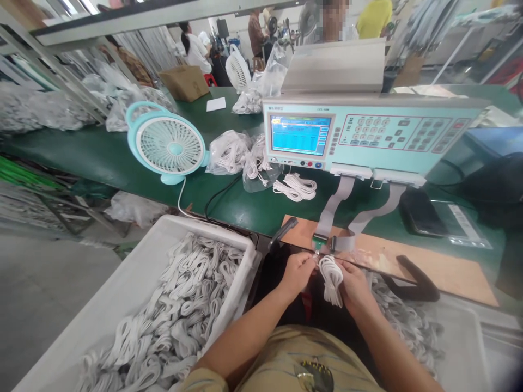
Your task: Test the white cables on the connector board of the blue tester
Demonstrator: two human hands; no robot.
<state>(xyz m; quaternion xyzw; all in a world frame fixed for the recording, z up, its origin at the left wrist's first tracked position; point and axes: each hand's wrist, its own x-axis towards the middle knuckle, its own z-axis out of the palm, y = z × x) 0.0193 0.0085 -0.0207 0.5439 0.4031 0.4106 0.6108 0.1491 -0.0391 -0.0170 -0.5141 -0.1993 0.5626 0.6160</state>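
Observation:
A coiled white cable (330,277) hangs between my two hands at the front edge of a wooden board (408,267). My left hand (299,272) is closed, its fingertips pinching a cable end against a small green circuit board (318,244). On the coil's other side my right hand (353,280) is closed around the cable near its top. Grey ribbon cables (333,209) run from the fixture up to a light-blue tester (376,130) with a lit screen. The exact contact at the connectors is too small to make out.
At left stands a white bin (159,223) full of coiled cables; another bin (457,326) is at lower right. A blue fan (171,141), bagged cables (229,152), loose coils (295,187) and a phone (423,212) sit on the green table (229,204). People work behind.

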